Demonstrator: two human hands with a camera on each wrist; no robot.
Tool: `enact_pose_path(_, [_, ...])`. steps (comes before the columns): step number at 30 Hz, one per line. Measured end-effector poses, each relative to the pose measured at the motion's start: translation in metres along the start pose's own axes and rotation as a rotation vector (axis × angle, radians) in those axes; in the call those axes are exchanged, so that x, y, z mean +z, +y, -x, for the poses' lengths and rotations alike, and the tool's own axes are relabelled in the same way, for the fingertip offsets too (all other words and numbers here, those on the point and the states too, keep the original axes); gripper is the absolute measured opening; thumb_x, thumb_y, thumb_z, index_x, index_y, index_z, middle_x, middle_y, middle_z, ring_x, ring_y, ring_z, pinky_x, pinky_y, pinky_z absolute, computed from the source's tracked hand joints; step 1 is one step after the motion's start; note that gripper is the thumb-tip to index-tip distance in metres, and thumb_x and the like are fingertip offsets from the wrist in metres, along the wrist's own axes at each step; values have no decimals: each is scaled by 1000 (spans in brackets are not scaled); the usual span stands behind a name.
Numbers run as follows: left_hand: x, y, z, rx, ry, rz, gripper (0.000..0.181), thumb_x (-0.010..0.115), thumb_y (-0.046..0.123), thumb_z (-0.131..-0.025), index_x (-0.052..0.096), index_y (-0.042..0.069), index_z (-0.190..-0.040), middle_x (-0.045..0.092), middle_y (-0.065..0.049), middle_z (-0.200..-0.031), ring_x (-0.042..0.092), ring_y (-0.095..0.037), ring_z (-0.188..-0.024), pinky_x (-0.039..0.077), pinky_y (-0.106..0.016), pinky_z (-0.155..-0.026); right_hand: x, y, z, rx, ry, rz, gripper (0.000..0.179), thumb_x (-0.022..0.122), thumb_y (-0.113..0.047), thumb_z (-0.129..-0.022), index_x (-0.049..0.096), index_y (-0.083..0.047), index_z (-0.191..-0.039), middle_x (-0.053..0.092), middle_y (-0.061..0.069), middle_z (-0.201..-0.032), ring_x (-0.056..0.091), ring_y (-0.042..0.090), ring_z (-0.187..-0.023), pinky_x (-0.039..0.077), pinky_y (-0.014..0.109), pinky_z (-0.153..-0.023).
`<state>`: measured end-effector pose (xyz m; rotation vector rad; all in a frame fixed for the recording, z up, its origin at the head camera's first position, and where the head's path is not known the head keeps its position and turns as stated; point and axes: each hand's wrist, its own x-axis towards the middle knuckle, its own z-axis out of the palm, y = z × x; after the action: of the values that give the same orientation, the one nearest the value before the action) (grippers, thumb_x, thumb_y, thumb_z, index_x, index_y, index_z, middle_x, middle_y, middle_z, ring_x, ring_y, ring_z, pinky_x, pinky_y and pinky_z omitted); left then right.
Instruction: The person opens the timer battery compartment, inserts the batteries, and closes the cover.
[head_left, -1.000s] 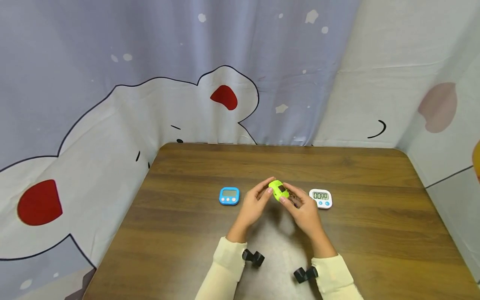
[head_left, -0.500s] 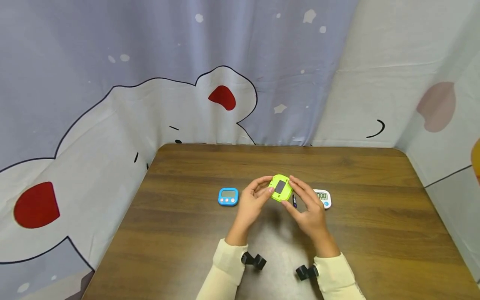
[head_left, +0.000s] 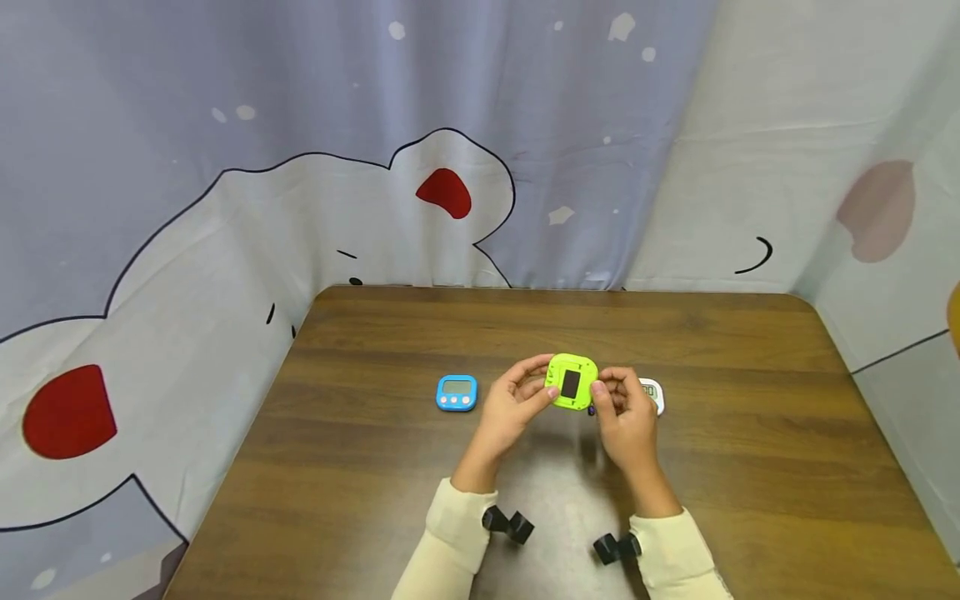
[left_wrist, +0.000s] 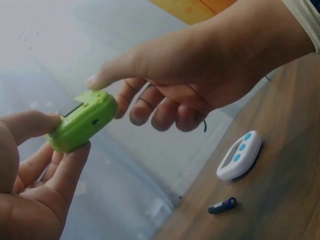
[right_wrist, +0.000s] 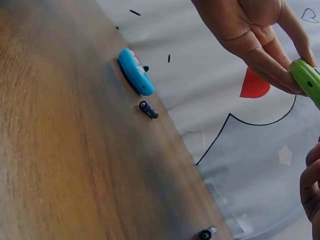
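A lime-green digital timer (head_left: 572, 382), with a dark rectangle on the face turned toward me, is raised above the table. My left hand (head_left: 510, 408) grips its left side, thumb in front and fingers behind. At the right edge, my right hand (head_left: 628, 421) pinches the timer between thumb and index finger, its other fingers curled. A pale green flap (left_wrist: 87, 96) stands slightly raised under the right thumb in the left wrist view. One small dark battery (left_wrist: 222, 205) lies by the white timer (left_wrist: 240, 156). Another battery (right_wrist: 148, 109) is near the blue timer (right_wrist: 135, 72).
The blue timer (head_left: 457, 393) lies left of the hands on the wooden table (head_left: 360, 492). Partly covered by the right hand is the white timer (head_left: 652, 395). A printed curtain (head_left: 570, 142) hangs behind the table's far edge.
The green timer has shifted right and its dark rectangle has turned more upright. My right hand's fingers have gone from spread to curled, with the thumb at the timer's right edge.
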<state>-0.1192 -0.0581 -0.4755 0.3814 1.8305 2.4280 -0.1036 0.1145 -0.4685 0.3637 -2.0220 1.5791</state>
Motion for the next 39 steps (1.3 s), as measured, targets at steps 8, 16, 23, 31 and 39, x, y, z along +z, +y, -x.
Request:
enact_pose_path(8, [5,-5,3,65,-18,10,45,65,-4,-90,53,-3,-132,56,-15,-123,62,-23,-110,55,-28,-84,-4,-4,1,3,-103,-50,18,60,8,-86,55,12,-102,60,17,-59,55,0,-50,45,15,-43])
enact_pose_path(16, [7,-5,4,96,-13,15,45,66,-3,-90,52,-1,-133,56,-19,-124,63,-24,-108,55,-28,-84,-4,-4,1,-53,-118,-66,38,58,10,-87,51,11,-124,59,11,-57,54,10,-44,44,17,-40])
enact_pose_path(23, [9,-6,5,90,-17,6,45,67,0,-90,53,-1,-132,55,-20,-124,63,-23,-108,55,-28,-84,0,4,4,-89,-77,-16,35,56,8,-88,52,10,-123,51,3,-51,41,-2,-41,32,16,-35])
enact_pose_path(31, [12,-4,5,84,-3,-7,45,67,-4,-89,53,-2,-132,57,-16,-122,63,-22,-108,55,-28,-84,4,20,7,-41,-32,58,23,57,3,-89,52,8,-110,56,7,-53,38,-3,-42,29,16,-34])
enact_pose_path(39, [16,-6,6,72,-8,-22,44,66,-4,-90,53,-3,-132,56,-15,-123,62,-22,-108,55,-26,-83,2,33,4,-86,22,155,15,57,-15,-91,56,-1,-94,52,-4,-49,38,2,-41,29,18,-35])
